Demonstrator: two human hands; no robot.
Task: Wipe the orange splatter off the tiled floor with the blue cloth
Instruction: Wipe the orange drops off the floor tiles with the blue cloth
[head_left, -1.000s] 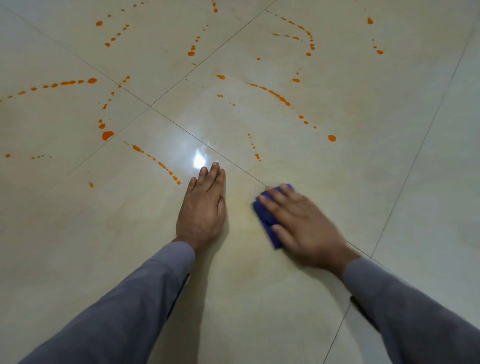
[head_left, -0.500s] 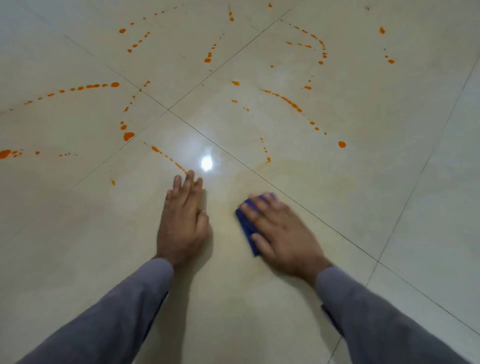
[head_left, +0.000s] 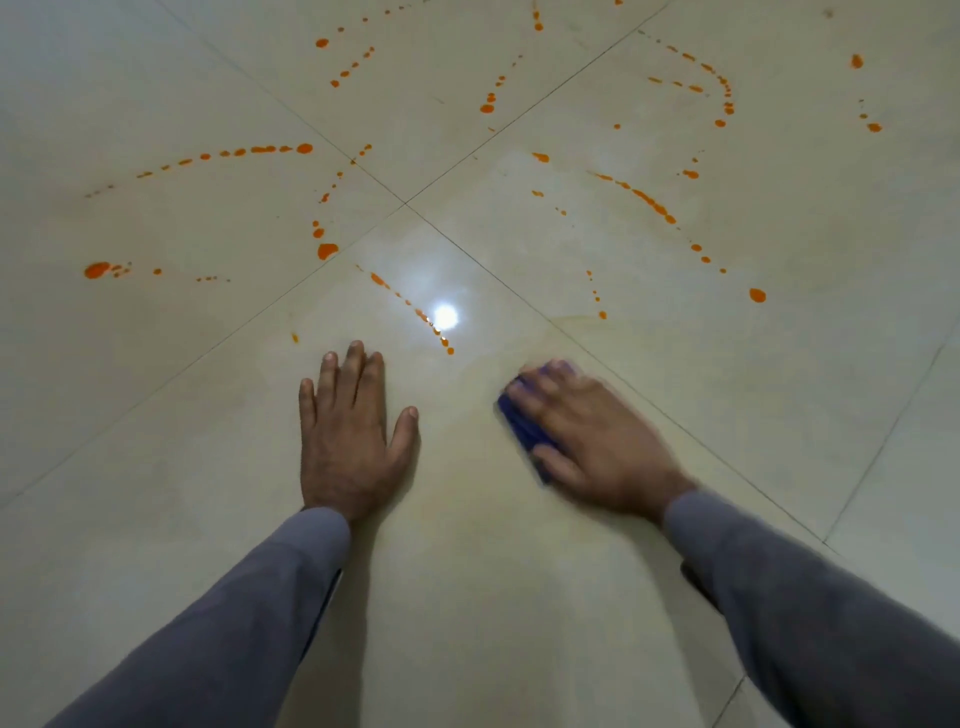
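Note:
My right hand (head_left: 597, 441) presses flat, fingers straight, on the folded blue cloth (head_left: 522, 428), which shows along the hand's left edge; the hand is blurred. My left hand (head_left: 350, 431) lies flat on the glossy cream tiled floor (head_left: 467, 597), fingers spread, holding nothing. Orange splatter runs in dotted trails ahead of both hands: a short trail (head_left: 415, 312) just past my left fingertips, a drop (head_left: 757, 295) to the far right, a blob (head_left: 327, 251) and a smear (head_left: 97, 270) to the left. Faint yellowish streaks mark the tile around my hands.
Dark grout lines cross at a tile corner (head_left: 405, 203) ahead. A bright light reflection (head_left: 445, 316) sits on the tile between the hands. More orange trails (head_left: 649, 200) spread over the far tiles. Grey sleeves cover both forearms.
My view has shifted so the splatter sits lower in the frame. My left hand has spread its thumb. My right hand with the cloth has slid on the tile and is now blurred.

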